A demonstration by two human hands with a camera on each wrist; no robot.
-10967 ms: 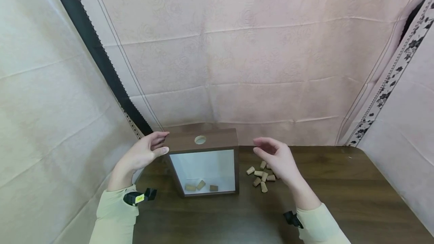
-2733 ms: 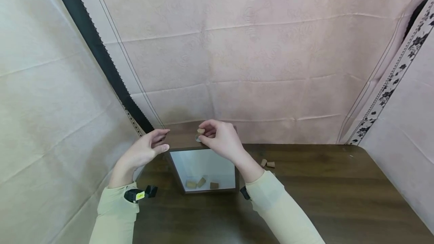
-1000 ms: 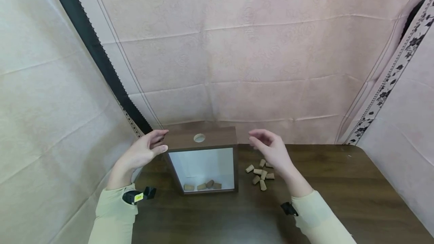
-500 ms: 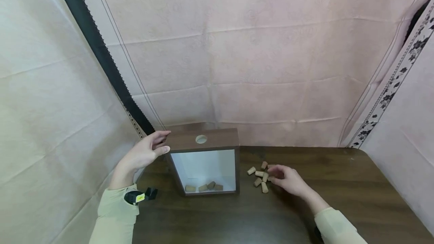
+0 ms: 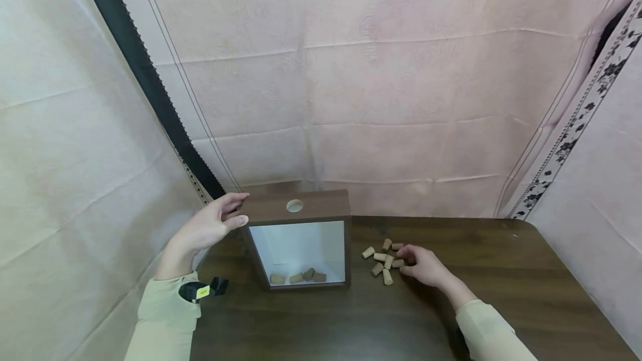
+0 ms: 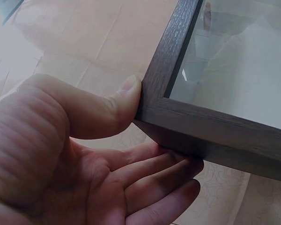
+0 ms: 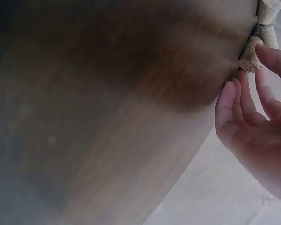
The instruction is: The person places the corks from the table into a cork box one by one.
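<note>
One wooden box (image 5: 300, 238), dark brown, standing upright on the table (image 5: 501, 294) at its left rear, with a glazed front, a white interior and one round hole (image 5: 294, 205) in its top face. Inside, on the floor of the box: four corks (image 5: 298, 277), lying in a loose row. Outside, on the table just right of the box: one loose cluster of corks (image 5: 382, 261), six countable in the head view, one or more possibly hidden by the hand. One left hand (image 5: 210, 227), at the upper left corner of the box; the wrist view shows the thumb (image 6: 117, 105) pressed against the front edge of the frame and the fingers (image 6: 164, 164) laid along the side behind it, only slightly bent, so the hand steadies the box between thumb and fingers without wrapping round it. One right hand (image 5: 426, 266), low on the table at the right edge of the cluster; fingers gently curved, the fingertips (image 7: 271, 54) touching one cork (image 7: 249, 55) at the cluster's edge, no closed grip on it visible. Two pale sleeves, one per arm. One black wrist device with a yellow label (image 5: 203, 291) on the left forearm. Backdrop: pink patterned cloth (image 5: 376, 99) hung behind and to both sides of the table.
</note>
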